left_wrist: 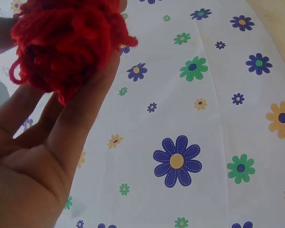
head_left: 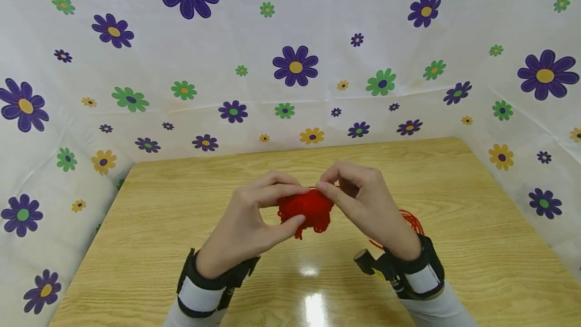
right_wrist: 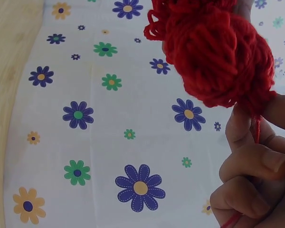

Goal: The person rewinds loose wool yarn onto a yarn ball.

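Note:
A bundle of red yarn (head_left: 310,210) is held up above the table between both hands. My left hand (head_left: 256,216) grips it from the left, thumb below and fingers along the top; the left wrist view shows its looped end (left_wrist: 64,47) close up. At the bundle's upper right, my right hand (head_left: 363,198) pinches the yarn between thumb and forefinger. In the right wrist view a single strand (right_wrist: 257,130) runs from the wound ball (right_wrist: 218,57) down into the curled fingers of that hand.
Loose red strands (head_left: 412,221) lie on the wooden table (head_left: 172,231) beside the right wrist, partly hidden by it. A white cloth (head_left: 254,29) printed with flowers stands around the table's back and sides. Each wrist wears a black strap (head_left: 433,261).

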Demonstrator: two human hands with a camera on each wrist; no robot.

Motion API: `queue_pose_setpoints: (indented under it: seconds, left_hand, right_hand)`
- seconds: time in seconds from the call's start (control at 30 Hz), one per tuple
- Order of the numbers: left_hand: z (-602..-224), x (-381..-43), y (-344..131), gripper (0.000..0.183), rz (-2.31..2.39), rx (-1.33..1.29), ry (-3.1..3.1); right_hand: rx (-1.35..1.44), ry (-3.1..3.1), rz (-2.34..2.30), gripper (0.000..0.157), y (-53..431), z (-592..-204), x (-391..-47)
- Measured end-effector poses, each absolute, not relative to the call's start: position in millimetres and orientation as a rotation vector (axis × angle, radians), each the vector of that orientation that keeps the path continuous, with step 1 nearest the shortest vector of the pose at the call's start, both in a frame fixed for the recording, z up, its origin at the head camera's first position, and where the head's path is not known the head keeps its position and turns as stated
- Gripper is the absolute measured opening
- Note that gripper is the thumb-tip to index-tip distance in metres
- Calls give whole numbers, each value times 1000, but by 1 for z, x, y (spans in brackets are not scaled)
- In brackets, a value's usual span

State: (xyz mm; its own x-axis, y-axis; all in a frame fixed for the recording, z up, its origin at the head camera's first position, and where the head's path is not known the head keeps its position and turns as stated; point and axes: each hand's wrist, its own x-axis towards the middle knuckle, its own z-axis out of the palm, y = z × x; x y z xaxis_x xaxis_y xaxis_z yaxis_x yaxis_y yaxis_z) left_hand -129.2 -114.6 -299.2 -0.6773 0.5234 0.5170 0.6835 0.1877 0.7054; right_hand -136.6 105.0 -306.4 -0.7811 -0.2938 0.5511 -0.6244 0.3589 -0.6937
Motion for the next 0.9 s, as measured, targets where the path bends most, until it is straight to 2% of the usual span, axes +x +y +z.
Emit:
queue_pose_setpoints:
  seconds: [0.3, 0.53, 0.9]
  left_hand:
    - [-304, -137, -114, 36, -1372, -961, -2156]
    - [-308, -143, -114, 36, -1353, -815, -2004]
    - [-303, -142, -114, 39, -1601, -813, -1824]
  right_hand:
    - [792, -2198, 1354, 9, 105, -304, -135]
    - [953, -2225, 1449, 9, 98, -305, -130]
    - [1113, -2382, 1615, 13, 92, -307, -128]
